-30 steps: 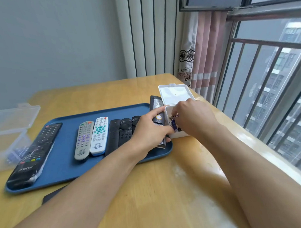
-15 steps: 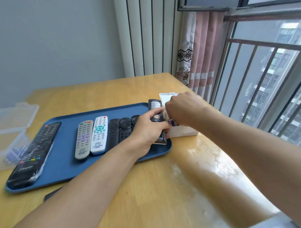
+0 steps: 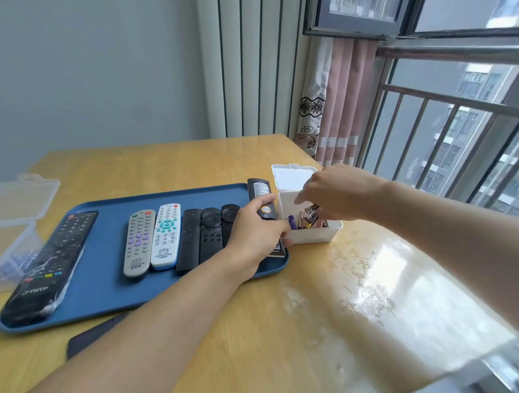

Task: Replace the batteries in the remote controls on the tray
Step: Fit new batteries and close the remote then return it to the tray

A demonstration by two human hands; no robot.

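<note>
nearest the viewer, just in front of the blue tray (image 3: 109, 298), a dark flat object (image 3: 89, 339) lies on the wooden table (image 3: 286, 327), partly under the left forearm; what it is cannot be told. on the tray, a large black remote (image 3: 49, 268) sits at the left end, then a grey remote (image 3: 138, 243) and a white remote (image 3: 166, 236) side by side, then three black remotes (image 3: 206, 236) packed together. at the tray's right end the left hand (image 3: 255, 240) grips a black remote turned back-side up (image 3: 263, 200), fingers curled round its middle, apparently steadying it so its battery bay is reachable; the bay itself is hidden by the hand. touching the tray's right edge stands a white box (image 3: 312, 235), its hinged lid (image 3: 291, 177) laid open away from the viewer, loose batteries (image 3: 307, 219) inside. the right hand (image 3: 337, 193) hovers over the box, fingers pointing down and loosely spread; whether it pinches a battery cannot be told. judgement: batteries are passing between this remote and the box. left of the tray, a clear plastic container (image 3: 12, 222) stands open, holding small bluish items, likely more batteries
</note>
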